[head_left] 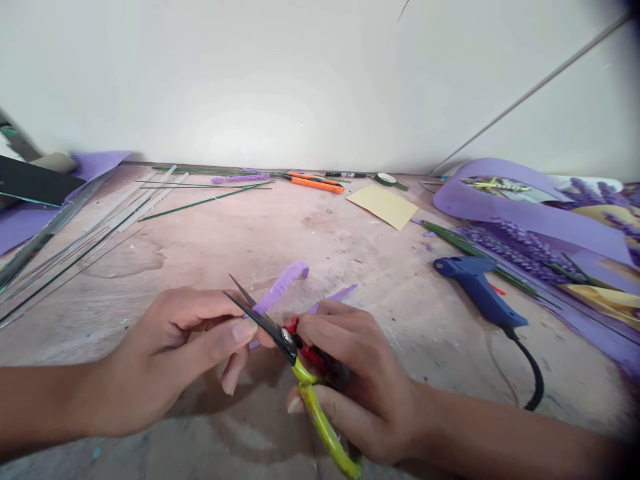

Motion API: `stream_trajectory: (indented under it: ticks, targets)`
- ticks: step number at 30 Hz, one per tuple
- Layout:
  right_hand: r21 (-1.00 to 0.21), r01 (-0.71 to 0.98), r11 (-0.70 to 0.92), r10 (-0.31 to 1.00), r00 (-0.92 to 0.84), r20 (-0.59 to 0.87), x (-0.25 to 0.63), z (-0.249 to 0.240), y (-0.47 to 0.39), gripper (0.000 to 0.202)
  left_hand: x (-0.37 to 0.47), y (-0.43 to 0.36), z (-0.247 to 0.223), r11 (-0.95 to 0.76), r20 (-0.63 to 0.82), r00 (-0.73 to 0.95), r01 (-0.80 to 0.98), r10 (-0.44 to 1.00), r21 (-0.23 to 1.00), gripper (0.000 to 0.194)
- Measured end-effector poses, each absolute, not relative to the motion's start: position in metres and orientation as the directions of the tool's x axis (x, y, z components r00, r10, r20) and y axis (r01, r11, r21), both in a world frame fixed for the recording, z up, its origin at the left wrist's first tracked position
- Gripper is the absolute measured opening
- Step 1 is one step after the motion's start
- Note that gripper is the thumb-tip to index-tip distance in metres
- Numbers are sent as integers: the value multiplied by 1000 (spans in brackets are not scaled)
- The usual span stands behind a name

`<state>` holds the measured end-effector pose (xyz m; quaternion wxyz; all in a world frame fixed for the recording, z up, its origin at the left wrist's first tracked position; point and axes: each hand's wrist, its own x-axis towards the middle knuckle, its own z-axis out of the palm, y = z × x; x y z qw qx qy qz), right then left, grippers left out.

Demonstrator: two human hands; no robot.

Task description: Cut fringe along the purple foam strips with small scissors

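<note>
Between thumb and fingers, my left hand [200, 347] pinches a narrow purple strip [280, 288] whose free end curls up and away. My right hand [360, 373] grips scissors [287, 343] with dark blades and yellow-green and red handles. The blades are parted and lie across the strip close to my left fingertips. Another pointed purple piece [340, 293] shows just behind my right hand; I cannot tell whether it joins the strip. My right fingers partly hide the scissor handles.
A blue glue gun [480, 287] with a black cord lies right, near purple sheets [530, 227] and lavender-like stems [520, 253]. Behind are a yellow paper [383, 205], green tape [387, 180] and an orange-handled tool [315, 183]. Wires and clear sticks [150, 200] lie left.
</note>
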<state>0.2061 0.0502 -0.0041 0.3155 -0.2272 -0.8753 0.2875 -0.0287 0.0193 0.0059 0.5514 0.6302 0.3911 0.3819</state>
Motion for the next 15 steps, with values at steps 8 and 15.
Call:
stream_trajectory:
  ticks: [8,15]
  targets:
    - [-673,252,695,627,-669,398,204,-5,49,49,-30,16,9,-13,4,349,25,937,1000,33]
    - [-641,268,719,607,-692,391,204,-5,49,48,-30,16,7,-41,27,395,29,918,999,31]
